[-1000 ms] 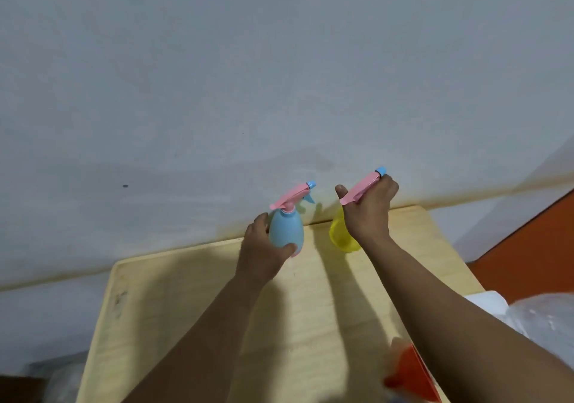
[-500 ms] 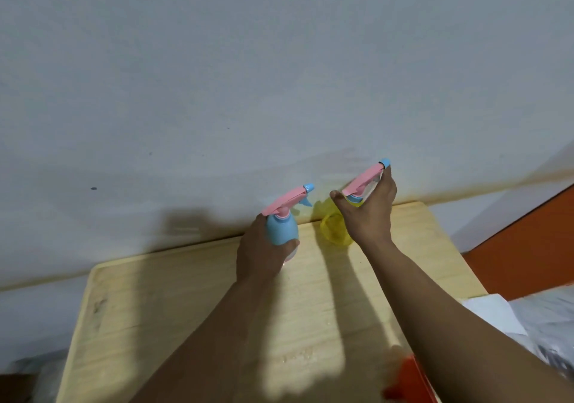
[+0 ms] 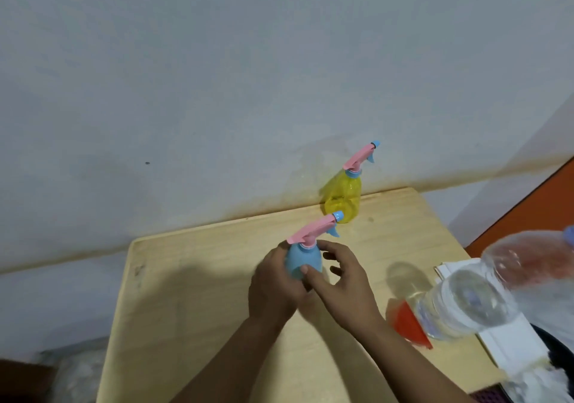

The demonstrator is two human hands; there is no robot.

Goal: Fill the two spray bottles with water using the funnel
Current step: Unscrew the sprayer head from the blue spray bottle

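Note:
My left hand [image 3: 273, 284] grips the blue spray bottle [image 3: 302, 261] by its body, over the middle of the wooden table [image 3: 186, 309]; its pink trigger head points right. My right hand [image 3: 341, 287] is beside the bottle, thumb touching its side, fingers spread and loosely curved around its right flank. The yellow spray bottle [image 3: 343, 199] stands alone at the table's back edge by the wall. An orange funnel [image 3: 407, 322] lies on the table at the right, partly hidden behind a clear plastic water bottle [image 3: 466, 303].
A grey wall [image 3: 279, 76] rises right behind the table. At the right edge lie white paper or a box [image 3: 512, 340] and blurred clear plastic [image 3: 534, 256]. An orange surface [image 3: 534, 213] shows beyond the table's right side.
My right hand has let go of the yellow bottle, which now stands by the wall, and has come to the blue bottle. My left hand drew the blue bottle nearer. The view tilted down.

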